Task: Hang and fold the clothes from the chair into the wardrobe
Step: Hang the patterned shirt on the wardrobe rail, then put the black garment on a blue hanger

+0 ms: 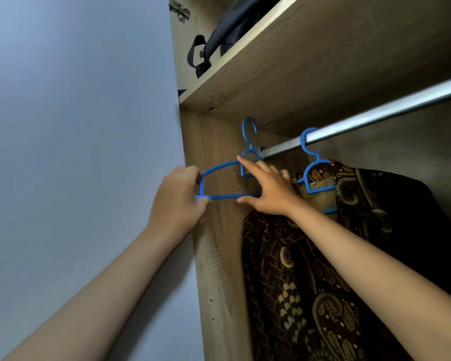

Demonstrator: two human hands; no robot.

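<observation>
An empty blue plastic hanger (pixel 220 178) is held off the silver metal rail (pixel 375 114), near the rail's left end. The left hand (pixel 179 201) pinches its end; the right hand (pixel 267 190) grips its middle beside a brown patterned batik shirt (pixel 336 256) on 1 hung blue hanger (pixel 313 173).

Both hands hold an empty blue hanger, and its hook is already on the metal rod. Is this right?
Not quite. In the head view both hands, left and right, hold the empty blue hanger, but its hook is off the metal rod, in front of the rod's left end.
</observation>
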